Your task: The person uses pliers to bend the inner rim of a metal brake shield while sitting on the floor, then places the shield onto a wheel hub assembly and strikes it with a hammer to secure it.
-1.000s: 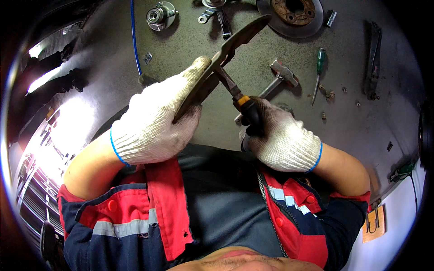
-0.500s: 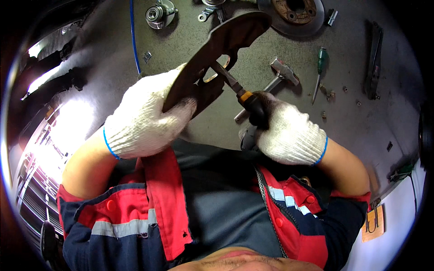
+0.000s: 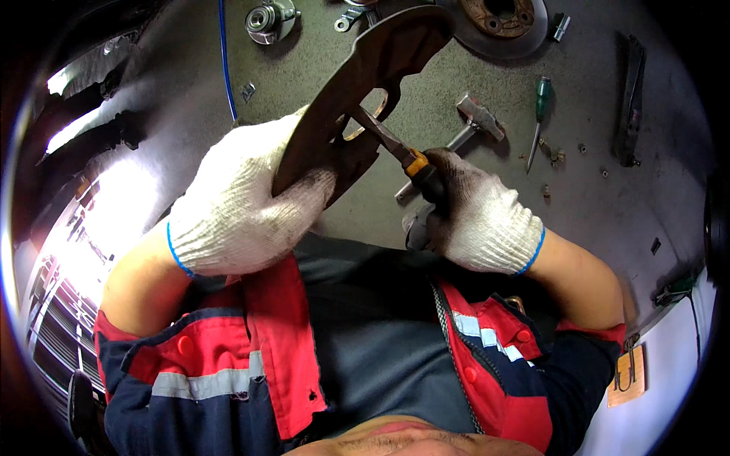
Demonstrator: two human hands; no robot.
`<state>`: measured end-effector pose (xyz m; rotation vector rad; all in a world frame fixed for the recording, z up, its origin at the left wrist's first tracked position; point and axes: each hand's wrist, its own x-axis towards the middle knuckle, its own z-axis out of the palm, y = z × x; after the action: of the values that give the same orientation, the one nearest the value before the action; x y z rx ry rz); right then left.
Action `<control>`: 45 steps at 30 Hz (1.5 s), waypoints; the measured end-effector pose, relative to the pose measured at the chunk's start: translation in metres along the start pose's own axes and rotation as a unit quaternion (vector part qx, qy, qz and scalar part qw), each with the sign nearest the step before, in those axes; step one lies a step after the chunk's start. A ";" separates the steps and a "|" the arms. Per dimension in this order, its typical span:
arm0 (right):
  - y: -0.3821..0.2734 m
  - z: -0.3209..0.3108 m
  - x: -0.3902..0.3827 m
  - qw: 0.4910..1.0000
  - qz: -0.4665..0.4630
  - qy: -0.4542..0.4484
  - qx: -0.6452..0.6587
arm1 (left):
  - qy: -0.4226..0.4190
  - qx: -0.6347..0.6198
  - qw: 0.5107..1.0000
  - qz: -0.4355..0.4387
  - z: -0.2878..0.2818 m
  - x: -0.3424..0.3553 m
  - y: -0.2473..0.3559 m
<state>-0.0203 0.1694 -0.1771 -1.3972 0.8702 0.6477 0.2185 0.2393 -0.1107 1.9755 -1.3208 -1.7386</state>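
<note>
My left hand (image 3: 242, 199), in a white knitted glove, is closed around the lower end of a dark brown brake dust shield (image 3: 327, 114). The shield is held up tilted, its curved end toward the upper right. In my right hand (image 3: 490, 216), also gloved and with blackened fingers, is a flat file (image 3: 385, 138) with a black and yellow handle. The file's blade reaches to the edge of the opening in the shield, and its tip lies against or within that opening. Part of my right fingers is hidden behind the handle.
On the grey bench lie a hammer (image 3: 477, 118), a green-handled screwdriver (image 3: 541, 106) and several small fasteners (image 3: 557, 157). Toward the far side are a wheel hub (image 3: 263, 21), a brake disc (image 3: 525, 34) and a socket (image 3: 561, 28). A blue hose (image 3: 226, 64) runs at the left.
The shield and file have shifted slightly up and to the left in view. Both hands keep their hold, and the file's tip stays at the opening.
</note>
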 end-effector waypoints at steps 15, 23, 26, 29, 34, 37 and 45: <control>0.005 -0.032 -0.028 0.980 0.005 -0.046 0.196 | 0.046 -0.113 0.993 -0.001 0.003 -0.007 -0.029; -0.003 -0.037 -0.033 0.949 0.059 -0.112 0.288 | 0.027 0.071 0.994 0.077 -0.012 -0.011 -0.023; -0.008 -0.037 -0.033 0.968 0.053 -0.100 0.222 | 0.063 0.092 0.986 0.125 -0.003 -0.009 -0.025; -0.008 -0.033 -0.034 0.982 0.009 -0.064 0.175 | 0.081 0.082 0.984 0.133 0.003 -0.010 -0.024; 0.004 -0.018 -0.027 0.973 -0.023 -0.052 0.225 | 0.089 0.107 0.978 0.156 0.003 -0.011 -0.025; 0.016 0.000 -0.020 0.973 -0.119 0.041 0.195 | 0.055 0.105 0.982 0.147 -0.001 -0.012 -0.020; 0.014 0.004 -0.009 0.984 -0.082 0.051 0.150 | 0.078 0.035 0.990 0.116 -0.003 -0.013 -0.023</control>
<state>-0.0361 0.1759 -0.1775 -1.2207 0.8827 0.3064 0.2334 0.2613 -0.1160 1.8623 -1.5073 -1.4214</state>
